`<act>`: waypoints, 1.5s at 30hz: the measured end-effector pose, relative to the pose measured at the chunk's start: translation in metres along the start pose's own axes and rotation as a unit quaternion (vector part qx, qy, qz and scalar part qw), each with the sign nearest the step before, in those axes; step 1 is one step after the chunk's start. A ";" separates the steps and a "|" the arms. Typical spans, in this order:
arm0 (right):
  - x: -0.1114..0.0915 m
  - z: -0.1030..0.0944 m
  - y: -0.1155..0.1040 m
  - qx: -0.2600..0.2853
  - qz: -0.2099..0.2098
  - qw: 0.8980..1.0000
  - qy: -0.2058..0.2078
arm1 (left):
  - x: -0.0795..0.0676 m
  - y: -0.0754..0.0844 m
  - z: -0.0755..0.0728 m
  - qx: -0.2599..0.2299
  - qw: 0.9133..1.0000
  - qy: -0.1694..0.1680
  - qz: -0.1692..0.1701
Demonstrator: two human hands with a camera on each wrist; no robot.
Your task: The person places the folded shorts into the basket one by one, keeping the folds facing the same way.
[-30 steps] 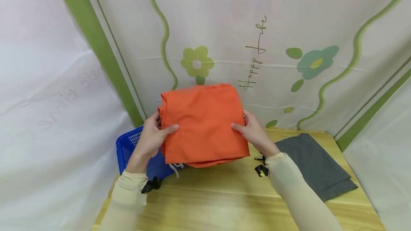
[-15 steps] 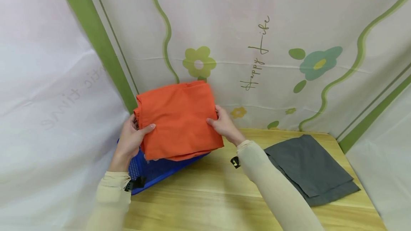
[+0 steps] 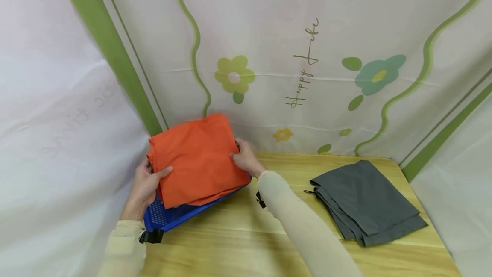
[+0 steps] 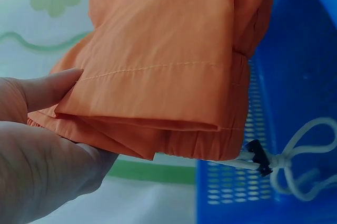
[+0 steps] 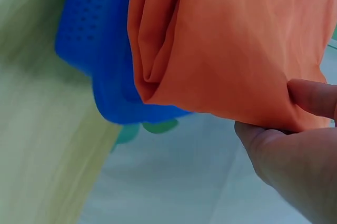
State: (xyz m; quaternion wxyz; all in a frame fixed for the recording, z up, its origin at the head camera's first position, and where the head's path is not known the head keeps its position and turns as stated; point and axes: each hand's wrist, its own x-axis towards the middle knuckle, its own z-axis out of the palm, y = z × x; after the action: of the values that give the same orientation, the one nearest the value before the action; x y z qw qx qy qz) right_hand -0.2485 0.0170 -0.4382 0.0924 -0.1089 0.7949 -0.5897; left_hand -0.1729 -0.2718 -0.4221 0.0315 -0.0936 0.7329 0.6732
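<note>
A folded orange garment (image 3: 197, 161), with a gathered elastic edge and a stitched hem, is held over a blue plastic basket (image 3: 188, 215). My left hand (image 3: 143, 186) pinches its left edge, thumb on top and fingers underneath. On the opposite edge, my right hand (image 3: 247, 159) grips it the same way. In the left wrist view, a white drawstring (image 4: 287, 163) with a black cord lock (image 4: 258, 156) trails from the gathered edge over the basket. The garment covers most of the basket's inside.
A folded dark grey cloth item (image 3: 365, 195) lies on the right of the wooden table (image 3: 238, 243), a dark cord end at its left corner. Behind the table hangs a white flowered curtain (image 3: 261, 46); another white sheet (image 3: 69, 140) closes off the left.
Both hands have carried the orange garment leftward, then lowered it over the blue basket. The grey item, earlier partly behind the right arm, now shows fully.
</note>
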 end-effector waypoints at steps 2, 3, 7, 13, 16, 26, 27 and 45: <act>0.002 0.006 0.004 -0.003 -0.001 1.000 -0.007 | 0.001 -0.007 -0.003 -0.011 1.000 0.000 -0.008; 0.003 0.009 0.006 -0.002 0.001 1.000 -0.009 | 0.002 -0.010 -0.004 -0.017 1.000 0.001 -0.013; 0.005 0.017 0.012 -0.006 0.024 1.000 -0.018 | 0.006 -0.023 -0.008 -0.030 0.999 0.003 -0.042; 0.003 0.025 0.023 -0.045 0.044 0.998 -0.019 | 0.009 -0.039 -0.012 -0.054 0.996 0.012 -0.072; 0.002 0.028 0.030 -0.066 0.049 0.996 -0.020 | 0.009 -0.044 -0.014 -0.059 0.995 0.016 -0.080; -0.006 0.043 0.041 -0.161 0.049 0.985 -0.027 | 0.011 -0.057 -0.013 -0.047 0.993 0.041 -0.102; -0.007 0.045 0.041 -0.169 0.048 0.984 -0.029 | 0.011 -0.059 -0.013 -0.047 0.992 0.045 -0.105; -0.014 0.063 0.052 -0.379 -0.027 0.923 -0.056 | 0.025 -0.079 -0.007 -0.001 0.984 0.083 -0.156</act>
State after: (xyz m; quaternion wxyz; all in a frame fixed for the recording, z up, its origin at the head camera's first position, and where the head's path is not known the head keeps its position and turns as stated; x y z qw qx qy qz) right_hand -0.2207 -0.0226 -0.5056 0.0727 -0.1897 0.9493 -0.2398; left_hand -0.1825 -0.2869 -0.5031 0.0755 -0.2626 0.7088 0.6503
